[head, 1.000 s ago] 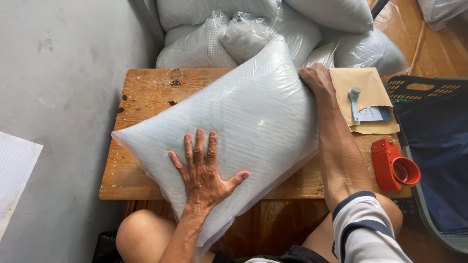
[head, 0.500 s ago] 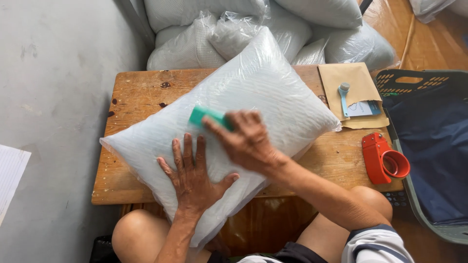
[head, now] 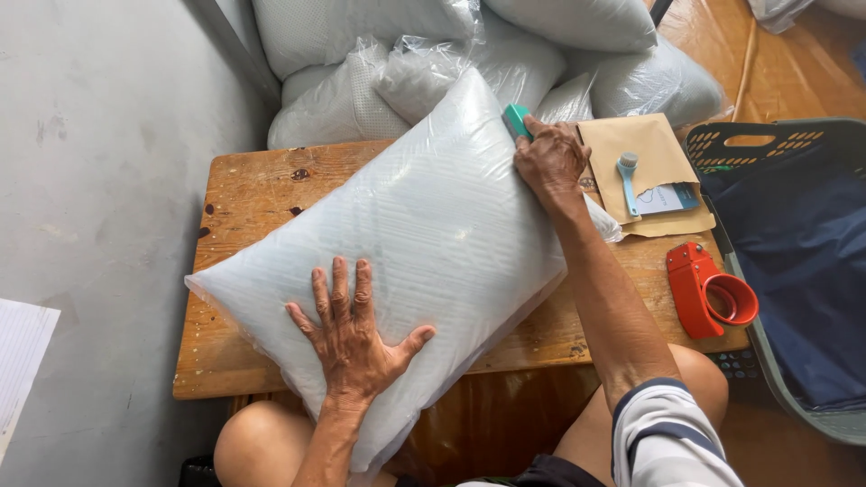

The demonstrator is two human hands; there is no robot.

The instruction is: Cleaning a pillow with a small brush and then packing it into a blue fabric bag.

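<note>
Plastic-wrapped pillow (head: 424, 243) lying diagonally across the wooden bench (head: 253, 180), centre of frame. Left hand (head: 347, 338), fingers spread flat, presses its lower portion; right hand (head: 548, 162) grips a small green tool (head: 516, 119) at the pillow's upper right edge.

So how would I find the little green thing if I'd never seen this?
Find the wooden table with the big plastic-wrapped pillow lying across it. At the pillow's far edge, the right hand grips the small teal block. It is the only green thing among the white bags.
</note>
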